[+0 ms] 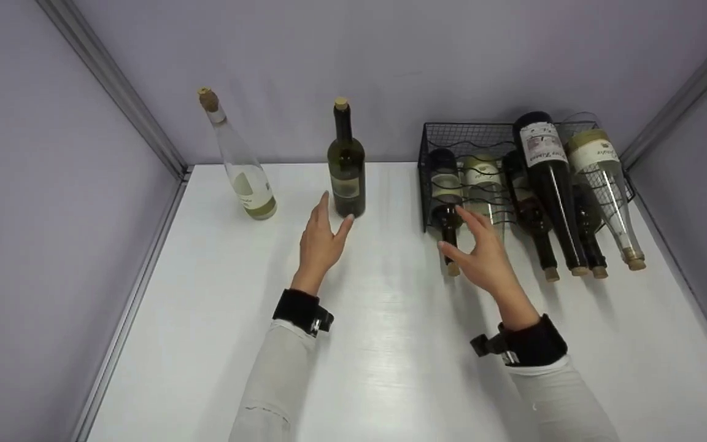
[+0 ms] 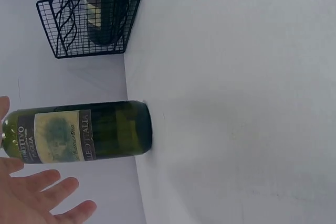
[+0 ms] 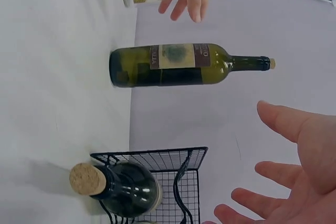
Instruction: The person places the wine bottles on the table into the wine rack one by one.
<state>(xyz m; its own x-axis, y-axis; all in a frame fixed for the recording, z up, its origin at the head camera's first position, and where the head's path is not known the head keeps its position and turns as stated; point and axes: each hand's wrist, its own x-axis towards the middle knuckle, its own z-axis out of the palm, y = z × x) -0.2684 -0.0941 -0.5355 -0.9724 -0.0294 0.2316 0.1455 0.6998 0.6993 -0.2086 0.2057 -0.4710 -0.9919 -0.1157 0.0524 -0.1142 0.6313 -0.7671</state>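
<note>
A green wine bottle (image 1: 347,164) with a cork stands upright near the back wall. My left hand (image 1: 320,247) is just in front of it, thumb and fingers spread apart and holding nothing. The bottle's cream label shows in the left wrist view, where fingers (image 2: 60,192) reach along its side. Over to the right, my right hand (image 1: 487,263) hovers by the leftmost bottle (image 1: 449,236) in a black wire rack (image 1: 422,184). Its fingers are parted, with nothing between them. That bottle lies with its corked neck pointing toward me.
Several more corked bottles lie in the rack, among them a dark one (image 1: 553,178) and a clear one (image 1: 614,190) on top. At the left a clear bottle (image 1: 246,178) stands on the white table (image 1: 378,368). Pale walls (image 1: 304,55) enclose the back and sides.
</note>
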